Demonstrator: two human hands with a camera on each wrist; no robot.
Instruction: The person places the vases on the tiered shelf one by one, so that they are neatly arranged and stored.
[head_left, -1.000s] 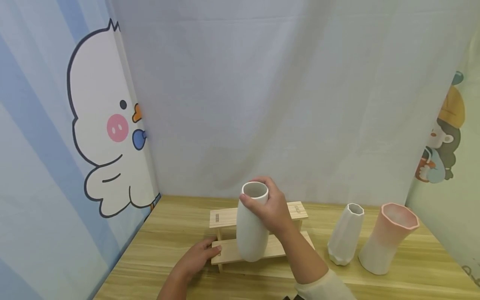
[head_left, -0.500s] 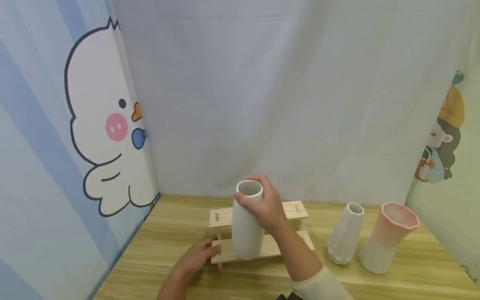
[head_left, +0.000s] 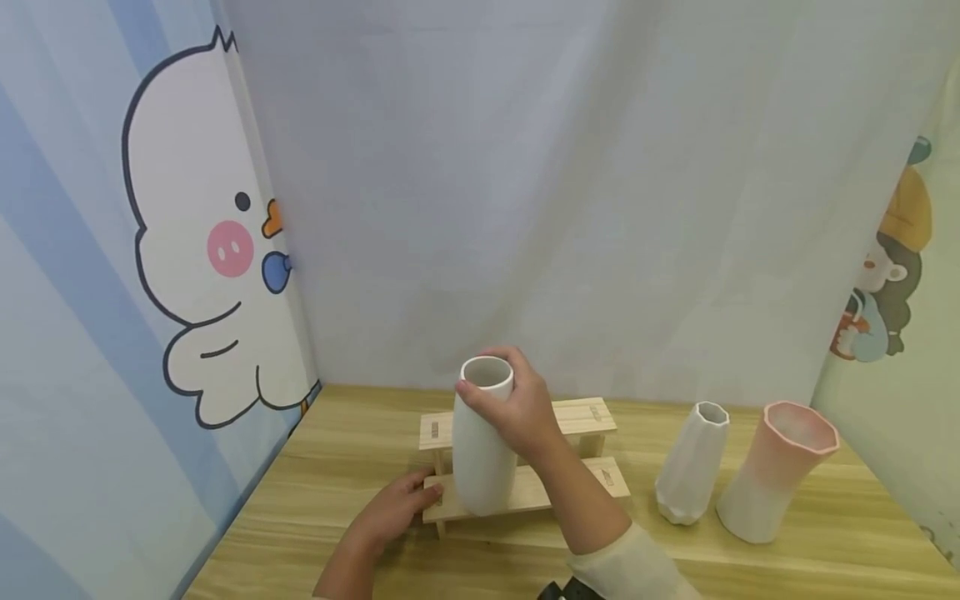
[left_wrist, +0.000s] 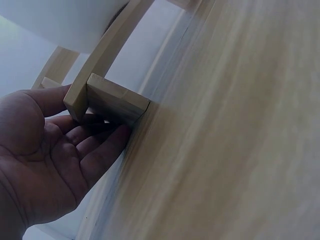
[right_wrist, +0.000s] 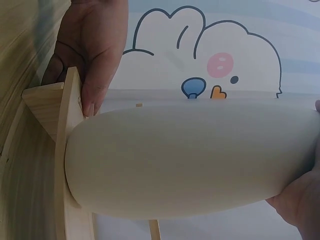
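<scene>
Head: right hand grips smooth white vase close below rim, thumb on near side, fingers behind; body and base sit below grip. Vase stands nearly upright at lower shelf of wooden stand, left of its middle. Left hand pinches shelf's left end.

Left wrist: left hand's thumb above shelf board, fingers below, near stand leg; vase bottom partly visible beyond.

Right wrist: vase base meets shelf, apparently touching; right hand holds opposite end, partly cropped.
</scene>
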